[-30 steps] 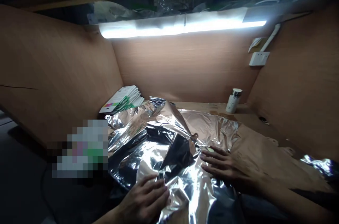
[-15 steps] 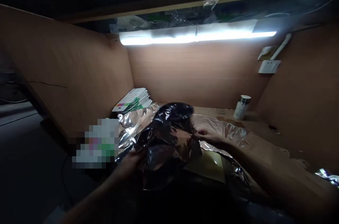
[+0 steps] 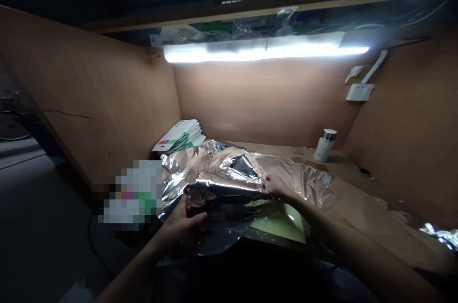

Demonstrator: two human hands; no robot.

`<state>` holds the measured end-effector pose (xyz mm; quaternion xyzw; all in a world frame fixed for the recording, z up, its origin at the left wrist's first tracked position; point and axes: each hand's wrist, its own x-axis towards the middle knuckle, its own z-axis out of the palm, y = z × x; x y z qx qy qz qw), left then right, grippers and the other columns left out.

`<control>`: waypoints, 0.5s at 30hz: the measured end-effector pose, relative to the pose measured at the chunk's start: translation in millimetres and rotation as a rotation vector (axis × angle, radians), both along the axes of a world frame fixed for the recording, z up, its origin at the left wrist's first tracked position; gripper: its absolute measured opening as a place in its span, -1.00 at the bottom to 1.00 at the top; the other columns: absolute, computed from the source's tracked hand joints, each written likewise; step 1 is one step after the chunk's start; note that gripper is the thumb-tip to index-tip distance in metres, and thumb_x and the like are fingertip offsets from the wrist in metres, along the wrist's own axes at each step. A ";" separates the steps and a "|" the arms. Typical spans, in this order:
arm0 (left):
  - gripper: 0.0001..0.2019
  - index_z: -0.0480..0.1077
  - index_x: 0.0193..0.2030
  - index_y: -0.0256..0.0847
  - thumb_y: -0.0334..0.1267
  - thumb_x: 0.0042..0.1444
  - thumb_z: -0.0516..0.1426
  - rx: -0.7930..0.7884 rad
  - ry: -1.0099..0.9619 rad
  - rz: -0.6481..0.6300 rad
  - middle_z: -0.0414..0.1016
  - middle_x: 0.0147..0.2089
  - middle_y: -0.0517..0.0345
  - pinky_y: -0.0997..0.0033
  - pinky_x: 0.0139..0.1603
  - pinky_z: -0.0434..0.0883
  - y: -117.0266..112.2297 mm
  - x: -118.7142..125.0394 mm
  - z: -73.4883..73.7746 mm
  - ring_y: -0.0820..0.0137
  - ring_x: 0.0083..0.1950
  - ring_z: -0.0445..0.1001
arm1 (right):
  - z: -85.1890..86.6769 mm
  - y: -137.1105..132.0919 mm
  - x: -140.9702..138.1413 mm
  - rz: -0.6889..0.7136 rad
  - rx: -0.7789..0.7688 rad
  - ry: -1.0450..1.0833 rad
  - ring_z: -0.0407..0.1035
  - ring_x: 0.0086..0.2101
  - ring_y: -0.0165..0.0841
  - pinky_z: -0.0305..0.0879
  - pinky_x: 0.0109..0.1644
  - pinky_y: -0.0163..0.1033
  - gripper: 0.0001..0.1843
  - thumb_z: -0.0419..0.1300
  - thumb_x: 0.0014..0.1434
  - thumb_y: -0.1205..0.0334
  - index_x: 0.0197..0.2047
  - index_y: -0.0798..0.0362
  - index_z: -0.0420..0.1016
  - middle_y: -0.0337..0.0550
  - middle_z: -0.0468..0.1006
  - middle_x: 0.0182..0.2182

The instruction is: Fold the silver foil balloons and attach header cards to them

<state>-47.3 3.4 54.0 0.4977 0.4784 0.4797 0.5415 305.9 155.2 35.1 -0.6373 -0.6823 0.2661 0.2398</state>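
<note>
A wrinkled, shiny metallic film sheet [image 3: 222,183] lies over the bench, its near part hanging dark and mirror-like towards me. My left hand [image 3: 181,219] is at the sheet's left side; the thumb stretches across the front while the other fingers are partly hidden at its edge. At the right, my right hand [image 3: 278,188] pinches the film's edge with bent fingers. Below that hand, a yellowish flat sheet [image 3: 279,222] lies near the bench's front edge, partly covered by the film.
A stack of printed white cards [image 3: 181,136] stands at the back left. A white bottle with a metal lid [image 3: 325,146] is at the back right. Wooden panels [image 3: 265,102] enclose the bench beneath a bright tube light [image 3: 265,50]. Crumpled foil [image 3: 440,236] lies far right.
The raised dark bulge of film has dropped and flattened, showing its bright side behind. My left hand's thumb has spread; my right hand stays at the film's right edge.
</note>
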 end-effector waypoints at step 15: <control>-0.48 0.21 0.45 -0.10 -0.08 0.40 -0.03 0.605 1.336 0.206 0.13 0.50 -0.18 -0.25 0.43 0.03 7.8 49.2 22.5 -0.14 0.50 0.08 | 5.9 6.9 -20.4 0.100 0.046 -0.202 0.48 -0.37 -0.33 0.22 -0.36 -0.36 -0.73 0.13 0.31 0.27 -0.38 0.17 0.54 -0.02 0.62 -0.43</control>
